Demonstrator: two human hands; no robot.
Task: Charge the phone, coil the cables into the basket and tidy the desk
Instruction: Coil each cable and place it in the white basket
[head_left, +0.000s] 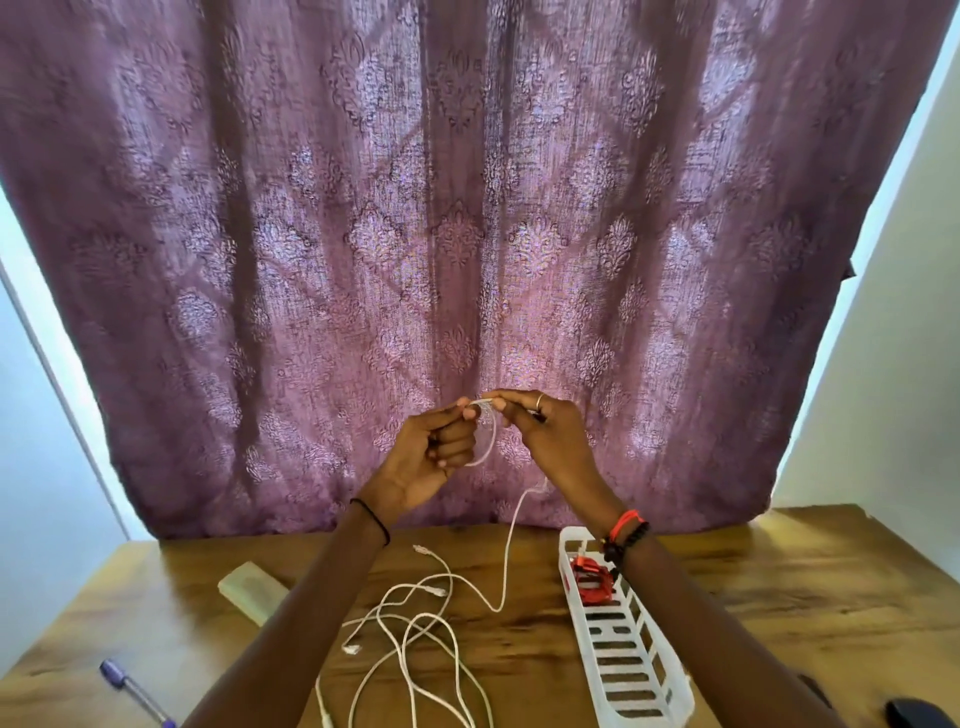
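The left hand and right hand pinch the white cable between fingers, held high so a loop hangs free — its tail lies on the counter, near the basket.

White cables lie tangled beside a white slotted basket holding perhaps a red coil.

Purple patterned curtain hangs at back; purple pen lower left

left wrist: thin black band | right wrist: red band, black beads | ring, perhaps silver
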